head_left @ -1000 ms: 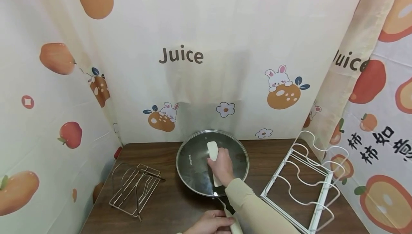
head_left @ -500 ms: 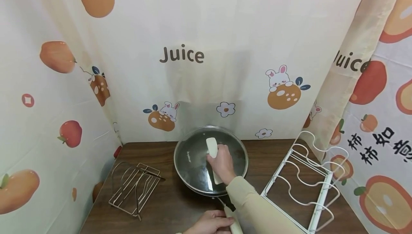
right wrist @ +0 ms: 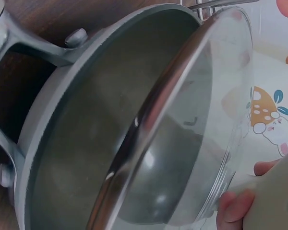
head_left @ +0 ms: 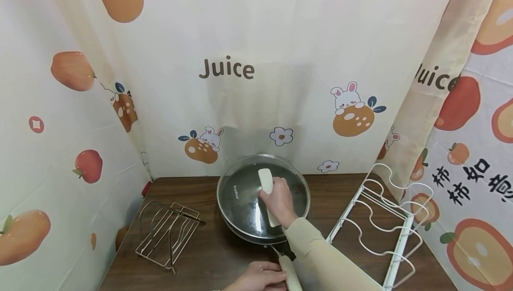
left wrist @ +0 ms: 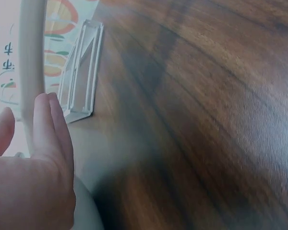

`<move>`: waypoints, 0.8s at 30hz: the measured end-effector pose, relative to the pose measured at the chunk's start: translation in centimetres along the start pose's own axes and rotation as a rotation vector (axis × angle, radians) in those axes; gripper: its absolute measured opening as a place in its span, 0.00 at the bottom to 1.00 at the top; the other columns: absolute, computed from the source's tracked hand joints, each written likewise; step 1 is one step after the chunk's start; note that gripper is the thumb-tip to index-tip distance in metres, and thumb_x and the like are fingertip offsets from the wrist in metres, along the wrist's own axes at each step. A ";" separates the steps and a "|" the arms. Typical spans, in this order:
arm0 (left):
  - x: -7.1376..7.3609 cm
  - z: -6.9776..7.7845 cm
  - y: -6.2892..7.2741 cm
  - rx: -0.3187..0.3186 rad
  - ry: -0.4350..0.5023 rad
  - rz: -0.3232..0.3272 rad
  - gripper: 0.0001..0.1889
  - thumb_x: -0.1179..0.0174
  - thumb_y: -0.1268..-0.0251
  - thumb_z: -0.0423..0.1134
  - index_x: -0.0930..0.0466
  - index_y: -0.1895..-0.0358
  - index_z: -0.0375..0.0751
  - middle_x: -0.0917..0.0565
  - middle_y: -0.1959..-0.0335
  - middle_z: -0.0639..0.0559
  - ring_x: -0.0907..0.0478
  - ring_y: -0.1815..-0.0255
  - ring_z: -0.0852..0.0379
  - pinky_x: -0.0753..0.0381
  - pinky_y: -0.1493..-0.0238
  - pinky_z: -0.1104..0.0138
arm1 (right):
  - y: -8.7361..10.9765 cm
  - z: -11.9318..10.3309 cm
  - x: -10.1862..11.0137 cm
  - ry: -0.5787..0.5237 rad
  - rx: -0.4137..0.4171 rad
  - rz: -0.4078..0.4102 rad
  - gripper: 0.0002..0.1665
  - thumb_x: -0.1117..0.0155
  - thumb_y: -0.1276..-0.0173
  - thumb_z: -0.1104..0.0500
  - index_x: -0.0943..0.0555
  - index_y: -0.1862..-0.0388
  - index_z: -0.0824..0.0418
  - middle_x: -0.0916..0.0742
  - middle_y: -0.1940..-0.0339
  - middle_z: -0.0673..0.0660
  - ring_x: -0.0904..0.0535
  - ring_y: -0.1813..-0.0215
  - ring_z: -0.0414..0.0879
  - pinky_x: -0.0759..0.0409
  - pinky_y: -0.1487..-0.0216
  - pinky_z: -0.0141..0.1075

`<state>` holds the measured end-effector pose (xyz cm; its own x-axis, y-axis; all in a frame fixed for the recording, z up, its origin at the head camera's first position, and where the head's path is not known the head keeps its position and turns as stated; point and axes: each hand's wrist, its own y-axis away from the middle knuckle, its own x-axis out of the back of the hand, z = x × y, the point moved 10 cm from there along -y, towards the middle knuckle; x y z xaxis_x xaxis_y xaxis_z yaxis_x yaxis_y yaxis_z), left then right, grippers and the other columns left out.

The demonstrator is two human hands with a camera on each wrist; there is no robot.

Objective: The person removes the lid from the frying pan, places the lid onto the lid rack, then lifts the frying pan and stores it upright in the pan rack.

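Note:
My right hand (head_left: pixel 279 200) grips the cream handle (head_left: pixel 265 180) of a round glass lid (head_left: pixel 244 208). In the right wrist view the lid's metal rim is tilted up from the grey frying pan (right wrist: pixel 36 108), leaving a wide gap that shows the pan's inside. Fingers of that hand (right wrist: pixel 235 206) curl at the lid handle. My left hand (head_left: pixel 256 277) pinches the cream pan handle (head_left: pixel 290 273) near the front of the table. In the left wrist view, thumb and fingers lie on opposite sides of this handle.
A small wire rack (head_left: pixel 171 244) stands on the left of the wooden table (head_left: pixel 224 268). To the right is a larger white rack (head_left: pixel 401 246) with wavy dividers. Printed fabric (head_left: pixel 256 28) hangs directly behind the pan and along both sides.
The right hand has raised the lid a little, and more of the pan's rim shows under its near edge. The left hand has stayed at the pan handle.

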<state>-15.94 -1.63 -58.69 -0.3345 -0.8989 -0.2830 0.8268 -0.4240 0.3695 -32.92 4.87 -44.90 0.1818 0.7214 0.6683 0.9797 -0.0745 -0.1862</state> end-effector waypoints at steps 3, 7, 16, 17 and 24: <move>0.6 0.5 0.3 -0.002 -0.008 0.013 0.19 0.33 0.32 0.33 0.21 0.45 0.22 0.09 0.59 0.38 0.10 0.59 0.53 0.09 0.53 0.62 | -0.1 0.0 0.3 0.001 -0.004 0.008 0.31 0.23 0.44 0.55 0.19 0.45 0.71 0.17 0.57 0.63 0.20 0.64 0.52 0.16 0.66 0.42; 1.5 1.3 0.8 -0.013 0.009 0.009 0.23 0.34 0.32 0.31 0.28 0.41 0.16 0.11 0.56 0.32 0.09 0.56 0.48 0.10 0.50 0.58 | -0.2 0.0 0.8 -0.009 -0.016 0.007 0.33 0.22 0.43 0.54 0.20 0.43 0.71 0.17 0.57 0.63 0.19 0.63 0.53 0.15 0.64 0.42; 3.7 3.3 2.8 -0.023 -0.020 -0.030 0.25 0.33 0.32 0.32 0.28 0.39 0.18 0.11 0.52 0.31 0.10 0.52 0.47 0.11 0.46 0.53 | -0.3 -0.9 2.1 -0.054 0.019 0.016 0.32 0.21 0.42 0.55 0.20 0.44 0.72 0.15 0.56 0.65 0.18 0.61 0.53 0.15 0.62 0.43; 3.9 3.6 3.0 -0.027 -0.025 -0.035 0.24 0.33 0.32 0.32 0.28 0.40 0.19 0.11 0.52 0.31 0.10 0.52 0.47 0.11 0.46 0.53 | -0.3 -1.0 2.2 -0.054 0.023 0.017 0.32 0.21 0.42 0.55 0.19 0.44 0.72 0.15 0.56 0.65 0.18 0.61 0.53 0.15 0.62 0.43; 5.1 6.2 4.5 -0.070 -0.062 -0.069 0.25 0.35 0.30 0.32 0.30 0.38 0.18 0.10 0.52 0.37 0.11 0.52 0.49 0.13 0.43 0.49 | -0.1 -1.4 2.9 -0.085 0.022 0.019 0.30 0.22 0.40 0.54 0.19 0.45 0.70 0.15 0.57 0.64 0.18 0.60 0.53 0.15 0.61 0.42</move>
<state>-16.71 -8.86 -52.99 -0.4174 -0.8737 -0.2498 0.8295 -0.4786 0.2880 -32.42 6.00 -41.95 0.1917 0.7758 0.6012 0.9738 -0.0741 -0.2149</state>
